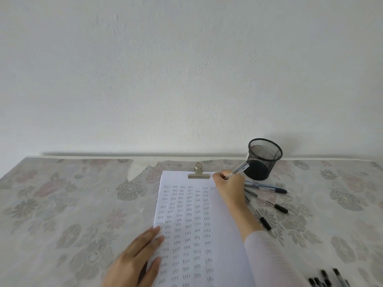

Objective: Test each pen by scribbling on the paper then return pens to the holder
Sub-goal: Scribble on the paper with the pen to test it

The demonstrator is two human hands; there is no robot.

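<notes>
Head view: right hand (229, 187) at top-right of paper (219, 235), fingers clamped on a pen (238, 169), tip hidden. Left hand (134, 259) flat on paper's left edge, fingers straight, together. Holder (262, 159) upright on table (62, 204) just behind; spare pens (269, 195) lie beside it.

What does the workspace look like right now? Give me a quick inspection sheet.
Surface: floral tablecloth, flat.
Job's things: paper filled with rows of marks, under a clip; mesh holder upright, no pens seen inside; loose pens right of the paper; more pens, blurred, bottom right.
Clutter: nothing seen.
Grips: left hand flat on the paper's left edge; right hand grips a pen at the paper's top right.
Cables: nothing seen.
Surroundings: bare white wall.
</notes>
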